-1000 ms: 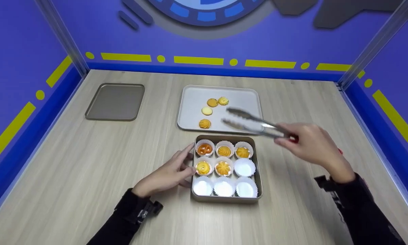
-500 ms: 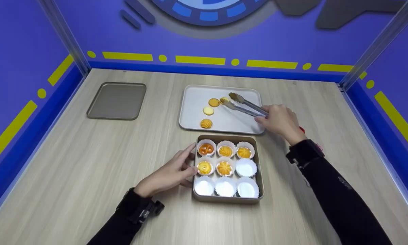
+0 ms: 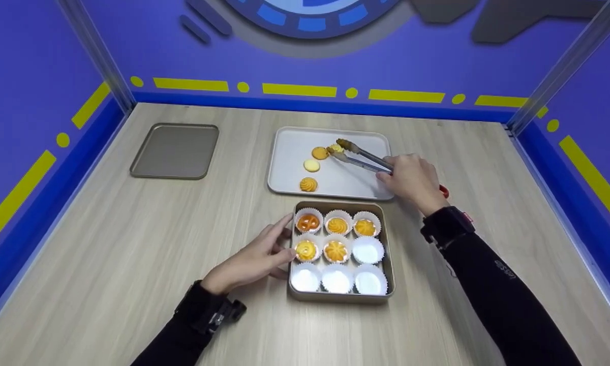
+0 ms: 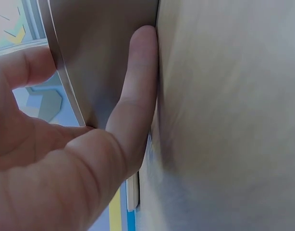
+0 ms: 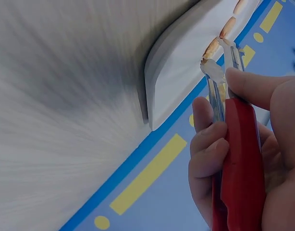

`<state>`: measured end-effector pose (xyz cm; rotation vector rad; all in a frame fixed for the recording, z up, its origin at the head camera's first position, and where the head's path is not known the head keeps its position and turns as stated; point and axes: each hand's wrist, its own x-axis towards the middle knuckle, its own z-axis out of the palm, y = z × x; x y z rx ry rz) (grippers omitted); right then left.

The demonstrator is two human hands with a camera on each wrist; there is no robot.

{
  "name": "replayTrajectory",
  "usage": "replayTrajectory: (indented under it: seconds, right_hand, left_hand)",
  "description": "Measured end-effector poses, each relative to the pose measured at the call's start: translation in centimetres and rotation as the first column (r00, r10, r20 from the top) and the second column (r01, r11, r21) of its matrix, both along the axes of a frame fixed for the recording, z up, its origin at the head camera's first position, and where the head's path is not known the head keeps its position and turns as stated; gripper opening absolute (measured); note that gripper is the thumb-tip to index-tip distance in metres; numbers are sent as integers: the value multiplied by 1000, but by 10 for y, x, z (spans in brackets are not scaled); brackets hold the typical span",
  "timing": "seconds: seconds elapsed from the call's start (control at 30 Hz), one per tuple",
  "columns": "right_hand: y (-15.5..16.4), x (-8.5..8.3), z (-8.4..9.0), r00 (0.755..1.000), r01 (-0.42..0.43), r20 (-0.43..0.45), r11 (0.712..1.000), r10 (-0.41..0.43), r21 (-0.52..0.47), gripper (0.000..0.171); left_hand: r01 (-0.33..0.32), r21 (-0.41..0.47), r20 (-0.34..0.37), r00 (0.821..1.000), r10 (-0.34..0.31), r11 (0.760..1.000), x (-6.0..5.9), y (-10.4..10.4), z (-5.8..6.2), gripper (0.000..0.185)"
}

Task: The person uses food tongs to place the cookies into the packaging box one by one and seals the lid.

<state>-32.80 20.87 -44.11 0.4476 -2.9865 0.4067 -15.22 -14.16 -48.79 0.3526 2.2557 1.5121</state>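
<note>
My right hand (image 3: 412,178) grips metal tongs (image 3: 368,154) by their red handle (image 5: 241,168). The tongs reach over a white tray (image 3: 288,152), their tips at either side of a pale yellow swirled cookie (image 3: 337,148), which they partly hide. Beside it on the tray lie a round golden cookie (image 3: 319,153), a smooth pale cookie (image 3: 311,165) and a ridged swirl cookie (image 3: 308,184). My left hand (image 3: 251,259) touches the left side of a bronze-coloured tin (image 3: 340,299) with extended fingers. White paper cups fill the tin; several hold cookies, including a pretzel-shaped one (image 3: 307,222), and several are bare.
A flat brown-grey lid or tray (image 3: 175,151) lies at the back left of the wooden table (image 3: 183,229). Blue walls (image 3: 305,66) with yellow markings enclose the table at the back and both sides.
My right hand has carried the tongs left and away from me, from hovering above the tray's right part down around the pale swirled cookie. The left hand stays against the tin.
</note>
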Motion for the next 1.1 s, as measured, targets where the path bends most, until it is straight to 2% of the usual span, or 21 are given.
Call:
replayTrajectory:
  seconds: [0.23, 0.37, 0.53, 0.6, 0.67, 0.77, 0.9, 0.97, 1.1]
  right_hand:
    - [7, 1, -2, 999, 8, -37, 999, -7, 45, 20]
    - [15, 5, 0, 999, 14, -35, 999, -13, 32, 22]
    - [28, 18, 13, 1000, -4, -29, 1000, 4, 18, 31]
    - [33, 26, 21, 999, -22, -41, 999, 23, 27, 36]
    - [39, 35, 30, 997, -40, -70, 998, 43, 46, 39]
    - [48, 51, 44, 990, -85, -107, 994, 92, 68, 34]
    - [62, 77, 59, 980, -141, -131, 987, 149, 73, 38]
    - [69, 90, 65, 975, -168, -139, 983, 176, 68, 44]
    - [84, 116, 71, 958, -229, -156, 970, 239, 80, 43]
  left_hand:
    - [2, -12, -11, 1000, -2, 1000, 0, 2, 0, 90]
    - [4, -4, -8, 1000, -4, 1000, 0, 2, 0, 90]
    - [-1, 111, 72, 997, -7, 994, 0, 3, -1, 90]
    - [-7, 149, 97, 995, -7, 989, 0, 3, 0, 91]
    - [-10, 148, 97, 995, -5, 989, 0, 3, 0, 91]
    - [-16, 132, 88, 996, 5, 991, 0, 2, 1, 91]
    - [-25, 123, 89, 996, 14, 992, 1, 1, 2, 91]
    - [-25, 115, 85, 996, 16, 993, 1, 1, 2, 90]
    - [-20, 79, 64, 998, 15, 997, 1, 2, 1, 89]
